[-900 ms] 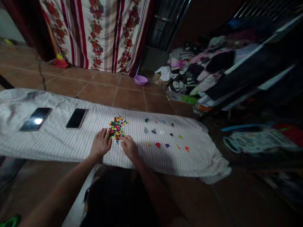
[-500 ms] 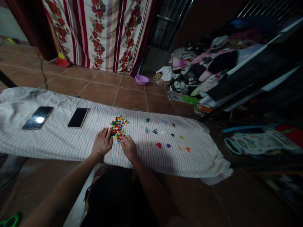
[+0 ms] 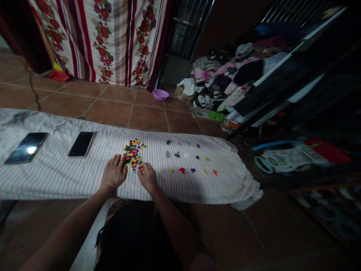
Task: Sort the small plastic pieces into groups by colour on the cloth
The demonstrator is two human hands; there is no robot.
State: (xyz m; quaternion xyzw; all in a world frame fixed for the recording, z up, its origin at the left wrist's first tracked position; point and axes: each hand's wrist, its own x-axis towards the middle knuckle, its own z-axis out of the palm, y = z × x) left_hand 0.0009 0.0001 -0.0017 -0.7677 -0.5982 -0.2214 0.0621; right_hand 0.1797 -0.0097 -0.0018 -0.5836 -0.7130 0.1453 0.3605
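Observation:
A mixed pile of tiny coloured pieces [image 3: 133, 152], perhaps small bricks or beads, lies on a striped cloth [image 3: 93, 177]. My left hand [image 3: 114, 172] rests flat on the cloth, fingers stretched, its fingertips touching the pile's left edge. At the lower right edge of the pile, my right hand [image 3: 147, 177] has thumb and fingers pinched together; whatever is between them is too small to make out. To the right sit small single-colour groups in rows, among them a dark green group [image 3: 168, 142], a grey group [image 3: 167, 154], a red group [image 3: 182, 171] and an orange group [image 3: 215, 172].
Two dark-screened devices, a larger one [image 3: 26, 148] and a phone [image 3: 82, 144], lie on the cloth at left. Beyond are a purple basin [image 3: 160, 95], a floral curtain [image 3: 118, 41] and heaped clothes [image 3: 225, 75]. A colourful plastic item [image 3: 287, 161] stands at right.
The whole view has shifted, so the scene sits further left. My right hand has drawn slightly away from the pile's lower edge, still pinched. My left hand stays flat beside the pile.

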